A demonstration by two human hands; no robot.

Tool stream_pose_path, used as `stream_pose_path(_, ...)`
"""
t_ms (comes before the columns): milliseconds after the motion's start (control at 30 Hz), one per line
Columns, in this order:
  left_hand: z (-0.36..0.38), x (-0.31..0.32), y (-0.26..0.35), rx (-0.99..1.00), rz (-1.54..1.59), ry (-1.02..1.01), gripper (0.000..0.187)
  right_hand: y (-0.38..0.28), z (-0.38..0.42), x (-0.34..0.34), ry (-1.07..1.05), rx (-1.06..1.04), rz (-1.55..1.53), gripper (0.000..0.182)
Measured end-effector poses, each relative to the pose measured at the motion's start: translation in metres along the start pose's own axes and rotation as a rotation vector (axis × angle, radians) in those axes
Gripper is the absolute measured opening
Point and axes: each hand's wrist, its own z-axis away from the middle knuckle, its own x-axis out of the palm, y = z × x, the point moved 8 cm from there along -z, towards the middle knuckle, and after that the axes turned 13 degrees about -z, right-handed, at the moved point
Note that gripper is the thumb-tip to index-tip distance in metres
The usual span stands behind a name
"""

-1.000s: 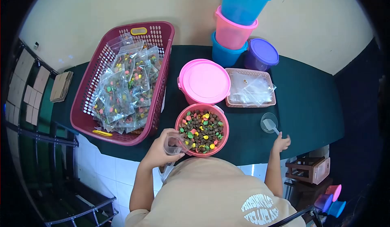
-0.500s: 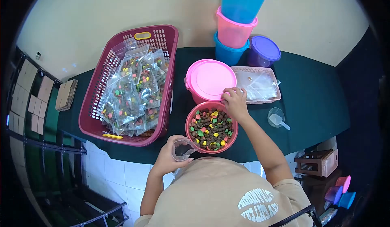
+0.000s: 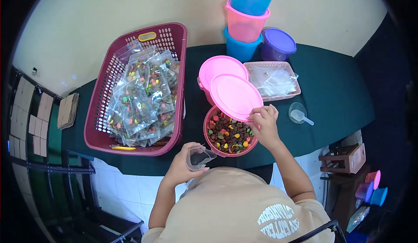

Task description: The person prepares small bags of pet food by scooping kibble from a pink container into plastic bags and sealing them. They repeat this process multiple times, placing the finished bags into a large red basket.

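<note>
My right hand (image 3: 266, 127) grips the near right edge of a round pink lid (image 3: 236, 97), tilted over the back of a red-pink tub (image 3: 223, 153). In that tub lie brown round pieces mixed with yellow, green and pink ones; the lid hides its far part. Behind it stands another pink tub, a pink lid (image 3: 221, 67) on top. My left hand (image 3: 179, 166) is wrapped round a clear plastic cup (image 3: 200, 157), tipped on its side at the tub's near left rim. The cup looks empty.
A maroon basket (image 3: 179, 125) full of filled clear bags stands left. Behind are stacked blue and pink tubs (image 3: 246, 25) and a purple tub (image 3: 278, 47). A tray (image 3: 272, 98) of clear bags and a small cup with a scoop (image 3: 300, 115) lie right. Brown cardboard (image 3: 68, 110) sits far left.
My right hand has lifted a pink lid off the back tub and brought it over the front tub; a second pink lid shows behind. My left hand still holds the cup.
</note>
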Motion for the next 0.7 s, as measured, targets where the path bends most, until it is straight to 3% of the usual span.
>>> stream_pose_path(233,-0.001,0.008,0.003,0.069,0.012,-0.043,0.076,-0.02,0.025,-0.006,-0.049,0.007,0.027,0.016)
stream_pose_path(700,-0.009,0.011,0.016,0.043,0.025,0.076,0.076,-0.019,0.05,-0.001,-0.219,-0.086,0.02,0.017)
